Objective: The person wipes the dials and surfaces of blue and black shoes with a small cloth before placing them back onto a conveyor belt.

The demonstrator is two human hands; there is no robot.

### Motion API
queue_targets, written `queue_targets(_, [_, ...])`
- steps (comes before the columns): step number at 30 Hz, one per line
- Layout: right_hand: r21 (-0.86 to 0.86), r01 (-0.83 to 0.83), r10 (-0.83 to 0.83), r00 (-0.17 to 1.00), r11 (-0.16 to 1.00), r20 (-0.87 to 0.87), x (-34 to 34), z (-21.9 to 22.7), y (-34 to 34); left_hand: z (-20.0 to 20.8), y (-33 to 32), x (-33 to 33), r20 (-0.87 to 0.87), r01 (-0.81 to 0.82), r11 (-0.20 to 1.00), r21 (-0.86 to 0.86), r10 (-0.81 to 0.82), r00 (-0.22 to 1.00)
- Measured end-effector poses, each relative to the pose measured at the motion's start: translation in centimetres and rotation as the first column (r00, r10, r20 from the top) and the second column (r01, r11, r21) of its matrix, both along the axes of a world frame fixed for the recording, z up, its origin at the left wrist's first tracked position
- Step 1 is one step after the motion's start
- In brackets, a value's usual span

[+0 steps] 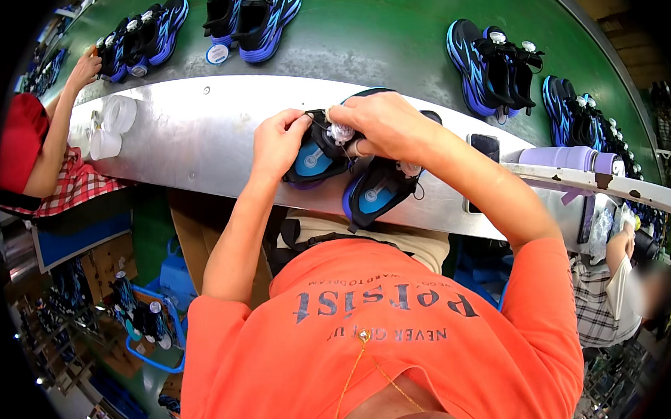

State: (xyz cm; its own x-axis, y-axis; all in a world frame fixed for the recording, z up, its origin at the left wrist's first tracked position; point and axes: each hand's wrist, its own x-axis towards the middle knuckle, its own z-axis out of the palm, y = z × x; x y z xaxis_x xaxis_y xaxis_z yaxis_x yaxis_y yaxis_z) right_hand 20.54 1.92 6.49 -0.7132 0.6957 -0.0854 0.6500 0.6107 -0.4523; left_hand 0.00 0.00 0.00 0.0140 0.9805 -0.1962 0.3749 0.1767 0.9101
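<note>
A pair of black sneakers with blue insoles lies on the metal bench ledge in front of me, heels toward me: the left sneaker [312, 162] under my hands and the right sneaker [378, 198] beside it. My left hand [279, 143] is closed in a pinch on a thin black shoelace at the left sneaker's opening. Across the sneaker's upper, my right hand [388, 126] has its fingers closed at a clear, whitish round piece [340, 134] on the laces. Its palm side and some fingertips are hidden. Another such piece [408, 169] sits on the right sneaker.
More sneaker pairs [486, 68] stand on the green belt [373, 39] beyond the ledge. At right lie a phone [484, 146] and a lilac bottle [558, 157]; at left, clear round rolls [114, 123]. A co-worker's hand [86, 68] touches sneakers at far left; another person sits at right.
</note>
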Motion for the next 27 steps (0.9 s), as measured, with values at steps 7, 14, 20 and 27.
queue_targets(7, [0.179,0.044,-0.026,0.995,0.983,-0.099,-0.3,-0.9,-1.7,0.2,-1.5,1.7,0.057,-0.106,0.994,0.02,0.105,0.993])
queue_targets(14, [0.115,0.107,-0.095,0.99,0.988,-0.106,0.8,-1.3,-2.1,4.3,-2.6,0.8,0.221,0.119,0.974,-0.193,-0.075,0.972])
queue_targets(20, [-0.21,0.096,-0.161,0.933,0.973,-0.322,3.1,0.0,-2.6,5.1,-3.3,1.1,0.323,0.379,0.86,-0.343,-0.271,0.907])
queue_targets(27, [-0.137,0.275,-0.301,0.926,0.951,-0.227,3.7,-0.9,-3.9,4.4,-3.8,2.4,0.321,0.418,0.832,-0.365,-0.309,0.895])
